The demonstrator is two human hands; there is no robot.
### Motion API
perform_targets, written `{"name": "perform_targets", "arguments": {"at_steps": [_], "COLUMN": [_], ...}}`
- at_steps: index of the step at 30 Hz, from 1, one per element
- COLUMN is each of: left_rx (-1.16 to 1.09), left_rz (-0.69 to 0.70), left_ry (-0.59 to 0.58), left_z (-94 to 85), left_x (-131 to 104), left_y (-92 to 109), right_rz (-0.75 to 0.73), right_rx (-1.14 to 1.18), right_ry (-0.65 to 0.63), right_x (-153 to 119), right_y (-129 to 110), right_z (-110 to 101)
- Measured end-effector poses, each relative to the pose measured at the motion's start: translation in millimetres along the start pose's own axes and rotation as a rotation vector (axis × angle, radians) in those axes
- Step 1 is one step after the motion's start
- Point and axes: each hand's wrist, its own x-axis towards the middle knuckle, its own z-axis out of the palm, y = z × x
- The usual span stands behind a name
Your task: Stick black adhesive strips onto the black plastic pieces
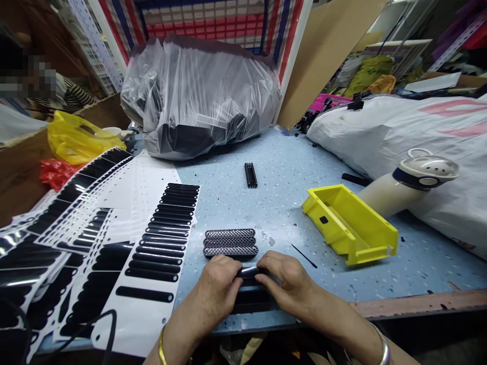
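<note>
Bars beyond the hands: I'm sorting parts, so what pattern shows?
Criss-cross lattice on the bars, best seen in the head view.

It's a small, crowded hand-assembly workshop I'm standing in: the speckled blue worktable point(224, 203) carries a backing sheet of black strips point(162, 228), matching lattice-patterned black pieces point(230, 243) and a yellow parts bin point(333, 232). A bulging plastic bag point(213, 96) sits at the back, a stuffed white sack point(380, 126) slumps rightward, and perforated metal shelving point(96, 43) rises behind.

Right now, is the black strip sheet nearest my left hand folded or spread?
Spread: the sheet lies open, its black strips showing in one column.
</note>
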Motion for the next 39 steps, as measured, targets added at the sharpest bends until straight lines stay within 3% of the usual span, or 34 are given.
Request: {"name": "perform_targets", "arguments": {"at_steps": [5,13,34,39], "left_rx": [-0.016,-0.016,-0.041,-0.062], "left_rz": [-0.003,-0.016,-0.005,-0.025], "left_ry": [0.012,0.023,0.033,0.009], "left_z": [1.1,0.5,3.4,2.5], "left_x": [-0.5,-1.3,-2.6,-2.8], "left_y": [-0.8,-3.5,-4.0,-3.1], "right_rz": [0.010,0.222,0.079,0.119], "right_rx": [0.010,0.252,0.185,0.189], "right_ry": [0.007,-0.025,0.028,0.018], "right_x": [2.1,-1.0,-7.8,-9.4], "right_y": [-0.2,13.9,8.4,6.1], "right_z": [-1.6,-0.9,1.1,0.1]}}
